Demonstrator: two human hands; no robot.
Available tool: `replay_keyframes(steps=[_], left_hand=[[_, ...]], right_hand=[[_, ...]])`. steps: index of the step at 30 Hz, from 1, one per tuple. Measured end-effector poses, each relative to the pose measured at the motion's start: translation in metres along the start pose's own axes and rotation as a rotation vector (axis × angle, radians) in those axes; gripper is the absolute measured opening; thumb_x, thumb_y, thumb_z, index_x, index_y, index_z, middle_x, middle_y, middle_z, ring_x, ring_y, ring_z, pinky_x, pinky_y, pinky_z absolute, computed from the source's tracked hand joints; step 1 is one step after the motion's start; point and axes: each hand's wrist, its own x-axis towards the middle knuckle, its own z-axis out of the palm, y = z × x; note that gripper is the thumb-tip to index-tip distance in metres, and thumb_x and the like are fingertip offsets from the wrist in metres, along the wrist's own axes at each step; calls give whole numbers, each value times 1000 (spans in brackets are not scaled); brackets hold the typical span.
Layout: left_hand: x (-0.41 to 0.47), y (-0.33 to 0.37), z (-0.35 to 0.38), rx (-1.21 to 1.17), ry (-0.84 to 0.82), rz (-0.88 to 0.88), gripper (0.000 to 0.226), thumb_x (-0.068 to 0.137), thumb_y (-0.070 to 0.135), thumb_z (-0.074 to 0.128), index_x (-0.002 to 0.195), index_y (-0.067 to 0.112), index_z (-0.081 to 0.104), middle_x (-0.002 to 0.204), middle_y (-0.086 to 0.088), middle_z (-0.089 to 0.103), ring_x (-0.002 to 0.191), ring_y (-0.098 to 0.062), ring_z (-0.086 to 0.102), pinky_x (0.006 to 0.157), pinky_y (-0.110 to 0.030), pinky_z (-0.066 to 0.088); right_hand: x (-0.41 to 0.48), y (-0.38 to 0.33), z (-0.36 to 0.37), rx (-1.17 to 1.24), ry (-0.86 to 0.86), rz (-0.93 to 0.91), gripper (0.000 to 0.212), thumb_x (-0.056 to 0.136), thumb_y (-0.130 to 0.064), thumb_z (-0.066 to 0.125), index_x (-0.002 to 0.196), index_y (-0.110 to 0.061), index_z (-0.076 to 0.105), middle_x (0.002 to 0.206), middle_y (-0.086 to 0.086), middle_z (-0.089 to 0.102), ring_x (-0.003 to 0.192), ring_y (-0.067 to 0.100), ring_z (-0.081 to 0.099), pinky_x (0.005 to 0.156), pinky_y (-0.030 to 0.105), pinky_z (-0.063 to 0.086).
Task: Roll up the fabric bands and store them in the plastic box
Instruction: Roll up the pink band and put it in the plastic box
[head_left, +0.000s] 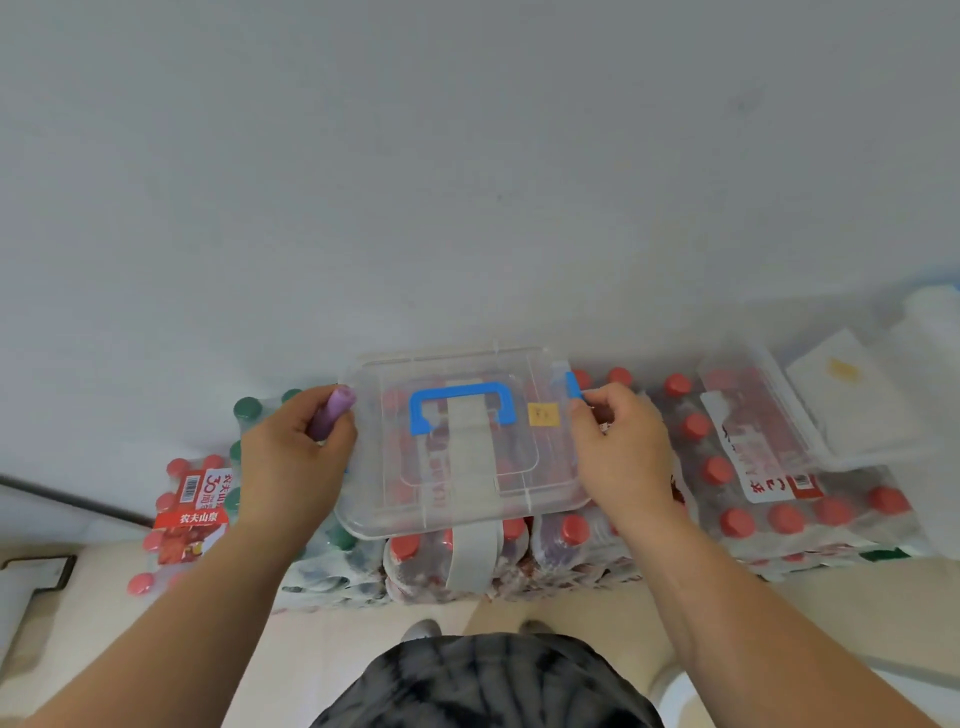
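Right now we have the clear plastic box (545, 467) sitting closed on top of shrink-wrapped packs of red-capped bottles (727, 470), close against the pale wall. Our hands are well apart, one at each short end of the box. The left hand (296, 457) is curled round a purple roll (332, 415) of fabric band, whose end pokes out above the thumb and touches the left corner of the lid. The right hand (623, 447) pinches the blue latch (573, 385) on the right side of the box between thumb and fingertips.

A grey band (470, 457) lies flat along the lid, running from beneath the blue handle (462, 397) toward us and hanging over the near edge onto the bottles below. A small yellow sticker (543, 414) sits on the lid just right of the handle.

Further right, a second clear container (769, 410) rests on the bottle packs with a white sheet in it. To the left are a few green-capped bottles (247, 409) and another pack with a red label (197, 517). Below, we see dark patterned shorts (483, 686) and the pale floor (322, 649).
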Motion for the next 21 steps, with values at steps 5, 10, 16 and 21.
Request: replay_keyframes(steps=[5, 10, 16, 21], left_hand=[[-1, -1, 2, 28, 26, -15, 12, 97, 28, 64, 95, 39, 68, 87, 27, 66, 79, 0, 62, 66, -19, 49], [-1, 0, 3, -10, 32, -81, 14, 98, 33, 62, 91, 44, 69, 85, 31, 67, 73, 7, 63, 61, -15, 47], [-1, -7, 6, -39, 81, -111, 19, 100, 34, 58, 87, 24, 67, 76, -12, 62, 62, -6, 47, 60, -28, 43], [5, -1, -6, 177, 50, -108, 19, 102, 35, 56, 95, 26, 72, 69, 15, 64, 62, -1, 60, 55, -17, 39]], right_hand=[[8, 11, 0, 109, 10, 68, 10, 99, -26, 59, 95, -31, 67, 82, -15, 67, 75, -3, 62, 57, 15, 38], [11, 11, -2, 106, -67, 38, 14, 102, -29, 54, 113, -29, 63, 88, -13, 68, 76, 4, 64, 61, 19, 50], [16, -12, -16, -457, -76, -577, 40, 93, -43, 68, 126, -23, 70, 132, 7, 62, 124, 33, 52, 101, 50, 43], [25, -32, -8, -617, -309, -659, 40, 94, -46, 64, 129, -26, 69, 135, 1, 62, 130, 28, 48, 104, 46, 36]])
